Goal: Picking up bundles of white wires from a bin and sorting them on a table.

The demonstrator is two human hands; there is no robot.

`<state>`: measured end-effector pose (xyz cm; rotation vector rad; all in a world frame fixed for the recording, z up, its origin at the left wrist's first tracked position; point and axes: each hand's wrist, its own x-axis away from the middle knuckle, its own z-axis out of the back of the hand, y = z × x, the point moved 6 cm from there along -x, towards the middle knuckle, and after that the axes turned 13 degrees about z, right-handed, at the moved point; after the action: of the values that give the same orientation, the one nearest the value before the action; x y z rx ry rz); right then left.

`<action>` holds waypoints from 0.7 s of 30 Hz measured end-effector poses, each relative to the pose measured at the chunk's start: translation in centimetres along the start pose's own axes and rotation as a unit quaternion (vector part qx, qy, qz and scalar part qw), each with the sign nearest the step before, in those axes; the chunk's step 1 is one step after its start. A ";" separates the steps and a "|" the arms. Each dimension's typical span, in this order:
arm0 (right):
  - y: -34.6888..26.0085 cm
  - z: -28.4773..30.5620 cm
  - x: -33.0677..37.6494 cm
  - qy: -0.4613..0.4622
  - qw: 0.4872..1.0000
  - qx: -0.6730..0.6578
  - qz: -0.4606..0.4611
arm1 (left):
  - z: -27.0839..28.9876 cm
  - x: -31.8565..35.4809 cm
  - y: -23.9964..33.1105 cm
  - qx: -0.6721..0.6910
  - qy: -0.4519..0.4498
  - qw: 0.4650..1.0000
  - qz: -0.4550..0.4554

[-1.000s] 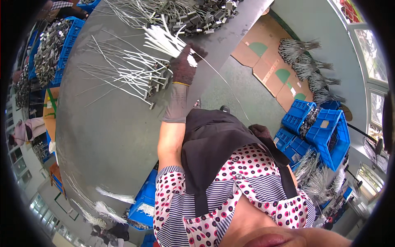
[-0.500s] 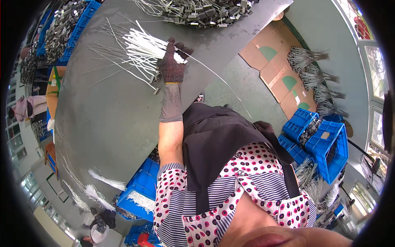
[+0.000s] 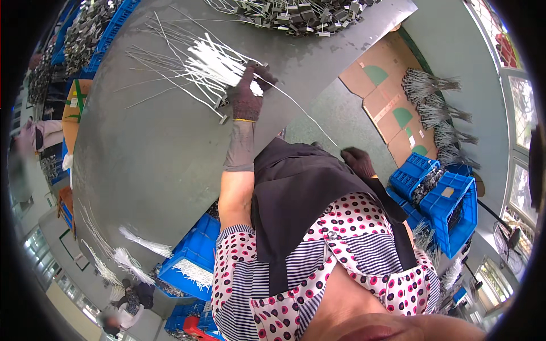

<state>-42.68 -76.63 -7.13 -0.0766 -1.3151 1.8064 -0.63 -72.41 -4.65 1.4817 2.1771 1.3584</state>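
Note:
My left hand (image 3: 248, 95), in a dark knitted glove with a grey sleeve cover, is closed round a thick bundle of white cables (image 3: 211, 63) above the grey table. Loose thin ends of the bundle fan out to the left, and small dark blocks hang at some cable ends beside the wrist. One single pale cable (image 3: 307, 115) runs from my left hand across to my right hand (image 3: 358, 162). That hand, gloved too, is in front of the dark apron with its fingers closed at the cable's end; the fingertips are partly hidden.
A heap of cables with dark blocks (image 3: 301, 16) lies at the table's far edge. White cable bundles (image 3: 132, 264) lie at the near left. Blue crates (image 3: 449, 213) stand at the right, beside flattened cardboard (image 3: 392, 108) and grey cable bundles (image 3: 429, 85). Another person (image 3: 128, 310) is at the lower left.
My right hand has risen from low against the apron and shifted slightly left, with the cable's end moving alongside it. My left hand and its bundle have moved slightly right.

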 end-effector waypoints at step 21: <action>-23.5 -7.5 -22.8 0.061 0.945 -0.321 0.018 | -2.6 -0.4 2.6 -0.357 0.111 0.927 0.001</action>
<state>-10.71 -84.94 -1.22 -0.5581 -1.7666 1.3089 -0.28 -74.00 -1.39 1.0745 1.4839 2.0932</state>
